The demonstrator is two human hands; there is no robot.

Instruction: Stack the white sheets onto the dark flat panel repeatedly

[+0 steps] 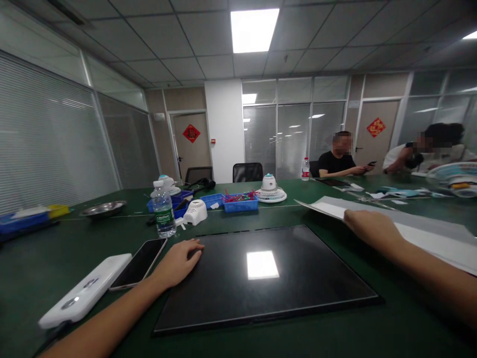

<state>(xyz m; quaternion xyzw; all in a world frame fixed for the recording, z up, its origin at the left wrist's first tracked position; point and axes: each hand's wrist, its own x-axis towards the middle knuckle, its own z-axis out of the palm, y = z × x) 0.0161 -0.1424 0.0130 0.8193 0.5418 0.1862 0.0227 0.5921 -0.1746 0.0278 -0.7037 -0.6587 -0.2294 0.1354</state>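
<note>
A flat black screen panel [268, 293] lies on the green table, the ceiling light mirrored in its glossy face. My left hand [181, 261] rests at its upper left corner, fingers stretched out over the edge and gripping nothing. To the right, my right hand [372, 229] is closed on the near edge of white sheets [421, 226], which lie beyond the panel's right side with their left corner raised. The fingertips of that hand are partly hidden. Left of my left arm are a dark-screened phone [139, 263] and a white power bank [85, 291] with a cable.
A water bottle [163, 209] stands behind the phone. Farther back are a blue tray [241, 203] of red wires, a white fan part [271, 189], a white housing [196, 212] and a metal bowl [104, 209]. Two people sit across the table at right, one holding a phone [371, 163].
</note>
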